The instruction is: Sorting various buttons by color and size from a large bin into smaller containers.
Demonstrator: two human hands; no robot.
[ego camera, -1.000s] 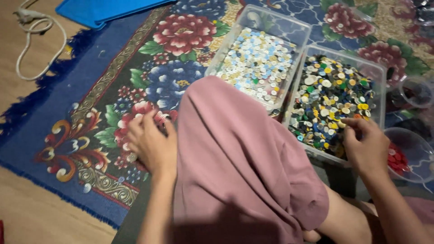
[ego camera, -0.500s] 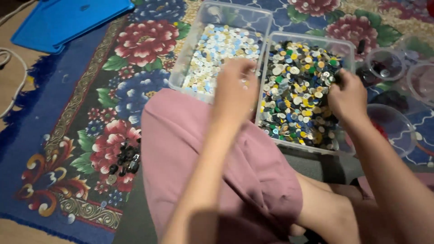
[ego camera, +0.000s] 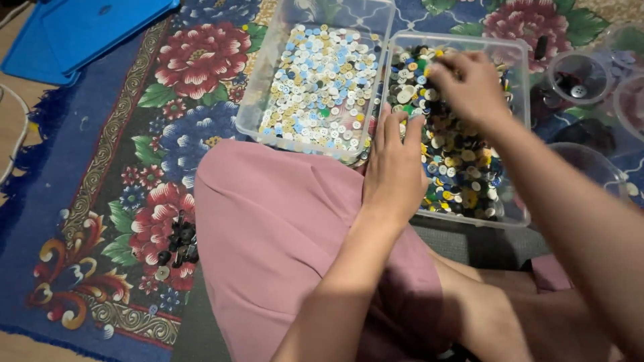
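Your right hand (ego camera: 469,84) dug curled fingers into the mixed buttons (ego camera: 456,161) in the right tub (ego camera: 520,208); I couldn't tell if it pinched one. Your left hand (ego camera: 396,167) rested flat and empty on that tub's near-left rim, the farther of the two from the dig.

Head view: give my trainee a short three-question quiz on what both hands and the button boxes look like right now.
1. True or false: the right hand is over the box of dark and mixed-colour buttons.
2. Which box does the left hand rest at? A) the box of pale buttons B) the near edge of the mixed-colour box C) the blue lid
3. Fill in: a small pile of dark buttons lies on the ___ beside the pink-clad knee.

Key: 1 true; 2 B; 3 rug.
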